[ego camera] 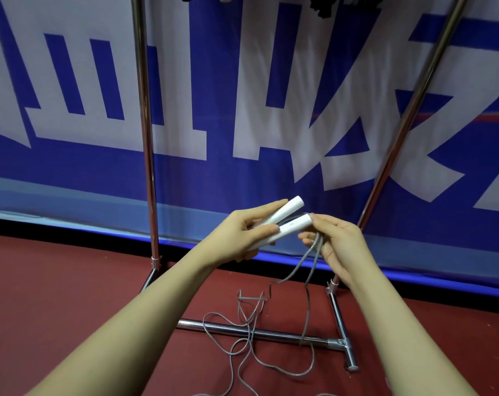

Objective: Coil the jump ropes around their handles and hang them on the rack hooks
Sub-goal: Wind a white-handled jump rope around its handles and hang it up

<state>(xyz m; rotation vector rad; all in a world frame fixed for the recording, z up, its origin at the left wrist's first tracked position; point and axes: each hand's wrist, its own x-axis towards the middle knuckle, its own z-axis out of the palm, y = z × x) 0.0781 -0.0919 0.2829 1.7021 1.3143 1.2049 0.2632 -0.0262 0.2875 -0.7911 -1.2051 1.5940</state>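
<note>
Left hand (244,234) grips both white handles (282,224) side by side, left of the rack's right post (408,115), so we get one core to wrap. Right hand (335,244) pinches the grey rope (308,258) beside them; slack lies over the rack's base bar (271,334).

I had just the one head view, worn high, looking forward and down. It sat close over both forearms, faced the rack (145,138) and banner (271,81), and took in the floor (57,281).
</note>
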